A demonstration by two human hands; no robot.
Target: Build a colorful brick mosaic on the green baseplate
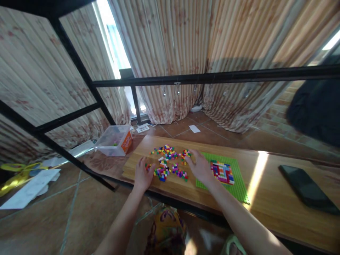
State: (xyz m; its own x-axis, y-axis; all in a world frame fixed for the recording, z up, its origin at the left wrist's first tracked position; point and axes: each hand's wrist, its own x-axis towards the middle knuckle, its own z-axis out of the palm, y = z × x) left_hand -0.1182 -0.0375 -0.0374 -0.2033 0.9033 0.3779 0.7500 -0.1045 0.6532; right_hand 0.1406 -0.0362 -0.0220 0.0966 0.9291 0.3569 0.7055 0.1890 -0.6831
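A heap of small coloured bricks point(168, 163) lies spread on the wooden table point(265, 198). My left hand point(142, 175) rests flat on the table at the heap's left edge, fingers apart, touching a few bricks. My right hand point(200, 167) lies palm down between the heap and the green baseplate point(239, 184), its fingertips on a small cluster of bricks point(186, 154). A multicoloured square pattern of bricks point(222, 172) sits on the baseplate just right of my right hand. Whether either hand pinches a brick is hidden.
A clear plastic box with an orange label point(114, 141) stands off the table's left end. A dark phone point(305, 189) lies at the table's right. Black metal bars point(212, 76) frame the table. Papers point(32, 186) lie on the tiled floor, curtains behind.
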